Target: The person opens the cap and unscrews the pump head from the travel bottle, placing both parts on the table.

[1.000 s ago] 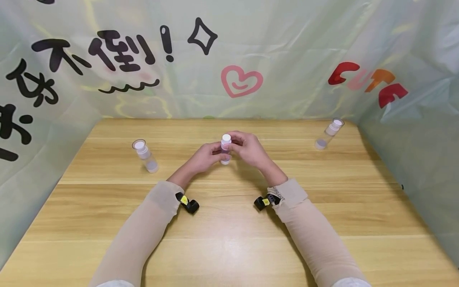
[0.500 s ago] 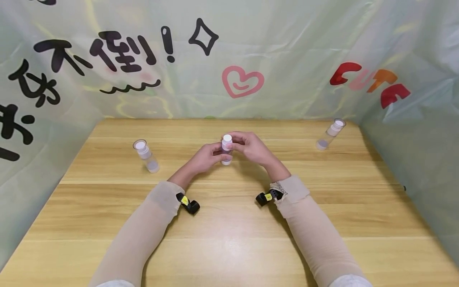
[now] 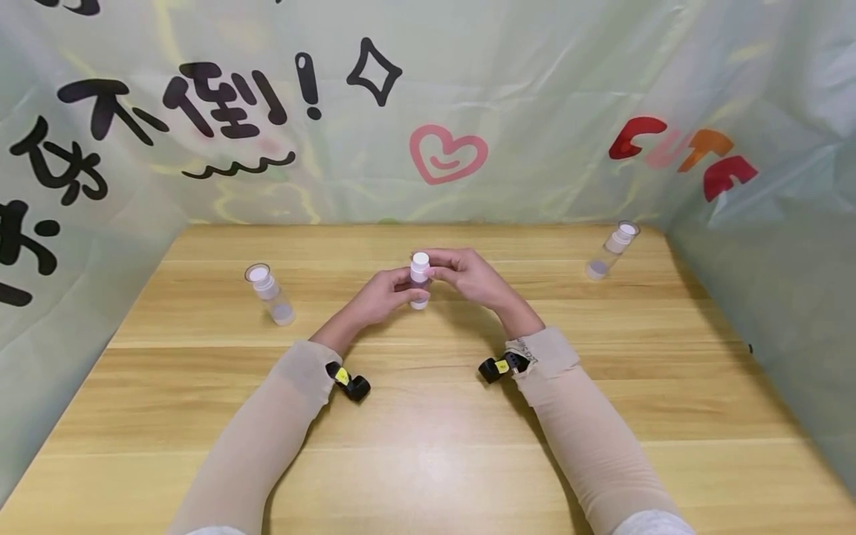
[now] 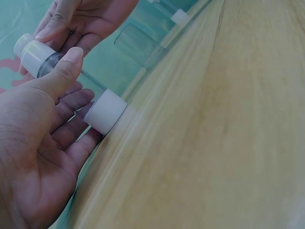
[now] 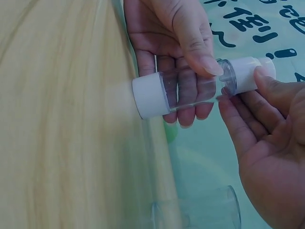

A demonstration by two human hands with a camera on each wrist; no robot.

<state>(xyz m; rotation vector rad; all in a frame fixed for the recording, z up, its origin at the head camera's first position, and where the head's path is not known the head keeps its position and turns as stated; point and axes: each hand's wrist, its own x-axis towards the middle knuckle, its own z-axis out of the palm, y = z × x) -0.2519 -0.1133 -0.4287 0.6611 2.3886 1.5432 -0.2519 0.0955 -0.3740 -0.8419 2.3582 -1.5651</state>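
In the head view, the slim clear bottle with white ends (image 3: 419, 275) stands roughly upright at the middle of the desk (image 3: 428, 416), toward its back edge. Your left grip (image 3: 381, 297) clasps its body, while your right grip (image 3: 471, 279) pinches it near the top. Two similar clear-and-white bottles (image 3: 270, 295) (image 3: 613, 251) stand well apart, one on each side.

In the left wrist view, the white base (image 4: 106, 112) touches the desk or sits just above it; you cannot tell which. An open clear cylinder (image 4: 138, 46) is behind; your right hand hides it in the head view.

In the right wrist view, the smooth barrel (image 5: 190, 90) looks light, stiff and rather slippery, probably plastic. Hold it low and firmly, and turn only by the white neck (image 5: 245, 74). Your thumb covers part of that neck, and the cylinder is cut off below.
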